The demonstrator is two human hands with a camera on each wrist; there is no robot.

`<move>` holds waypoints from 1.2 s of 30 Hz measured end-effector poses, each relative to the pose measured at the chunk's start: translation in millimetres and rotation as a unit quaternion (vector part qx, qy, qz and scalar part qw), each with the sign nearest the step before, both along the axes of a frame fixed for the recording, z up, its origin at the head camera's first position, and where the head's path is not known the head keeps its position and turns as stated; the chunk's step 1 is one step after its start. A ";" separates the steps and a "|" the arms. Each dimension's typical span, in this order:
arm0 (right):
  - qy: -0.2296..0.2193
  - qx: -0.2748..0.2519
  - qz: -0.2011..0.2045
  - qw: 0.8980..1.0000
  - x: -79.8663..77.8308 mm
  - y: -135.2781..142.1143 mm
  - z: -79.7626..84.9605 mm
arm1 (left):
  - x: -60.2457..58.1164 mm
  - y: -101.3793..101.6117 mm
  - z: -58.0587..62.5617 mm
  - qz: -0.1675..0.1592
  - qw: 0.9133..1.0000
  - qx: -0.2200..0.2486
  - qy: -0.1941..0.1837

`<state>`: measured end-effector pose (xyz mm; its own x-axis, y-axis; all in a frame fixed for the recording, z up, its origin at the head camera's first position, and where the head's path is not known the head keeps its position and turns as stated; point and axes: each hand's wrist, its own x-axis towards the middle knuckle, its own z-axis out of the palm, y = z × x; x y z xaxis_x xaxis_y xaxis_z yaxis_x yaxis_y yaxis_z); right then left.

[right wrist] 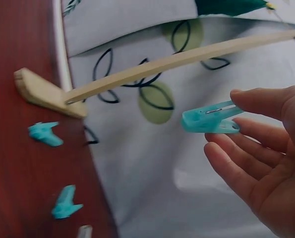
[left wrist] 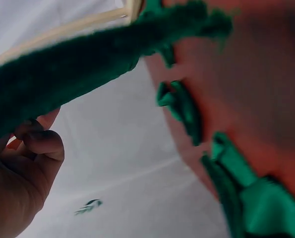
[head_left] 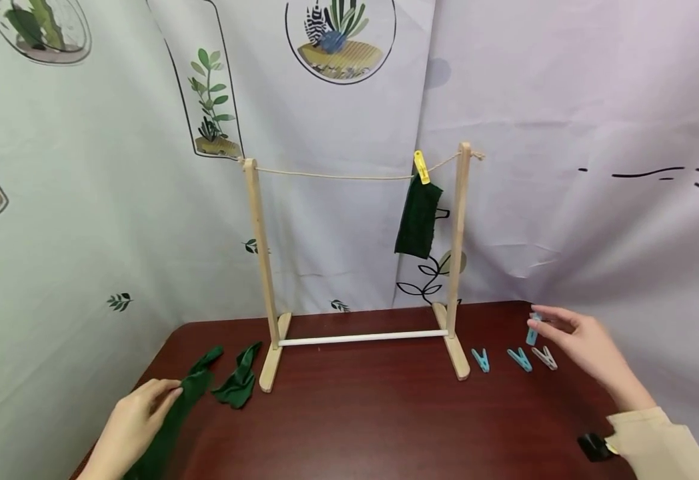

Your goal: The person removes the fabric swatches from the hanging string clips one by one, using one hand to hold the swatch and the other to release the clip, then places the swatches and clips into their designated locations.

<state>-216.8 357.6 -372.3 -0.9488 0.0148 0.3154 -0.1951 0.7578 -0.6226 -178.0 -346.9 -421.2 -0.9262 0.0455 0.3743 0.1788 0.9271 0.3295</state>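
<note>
At the table's left, my left hand (head_left: pixel 136 420) pinches a long dark green cloth (left wrist: pixel 78 64) that is lifted off the tabletop. Beside it lies a crumpled green cloth (head_left: pixel 239 380). On the right side, my right hand (head_left: pixel 583 347) holds a light blue clothespin (right wrist: pixel 211 118) by its handle ends, between thumb and fingers, above the table. Two more blue clothespins (head_left: pixel 519 360) and a whitish clothespin (head_left: pixel 545 358) lie below it. A green cloth (head_left: pixel 418 217) hangs from the string (head_left: pixel 331 177) under a yellow clothespin (head_left: pixel 421 167).
A wooden stand (head_left: pixel 261 253) with two posts and a white lower bar (head_left: pixel 361 338) stands at the back of the dark red table (head_left: pixel 373 413). Behind it hangs a printed curtain (head_left: pixel 337 247). A small black object (head_left: pixel 594 447) is near the right sleeve.
</note>
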 end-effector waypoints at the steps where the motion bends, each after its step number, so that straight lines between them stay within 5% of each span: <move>1: -0.003 0.004 0.000 1.000 0.8 1.3 -5.0 | -0.5 0.8 -3.3 0.003 1.000 0.001 -0.020; 9: -0.060 0.005 -0.008 0.998 8.0 6.8 -40.4 | -6.1 3.8 -29.6 0.024 0.990 0.022 -0.137; 18: -0.105 0.001 0.006 0.994 7.4 5.8 -69.7 | -9.9 -0.7 -55.4 0.028 0.985 0.031 -0.165; 36: -0.180 0.023 0.038 0.983 -6.4 -3.9 -96.3 | -13.5 2.3 -69.6 -0.002 0.966 0.046 -0.252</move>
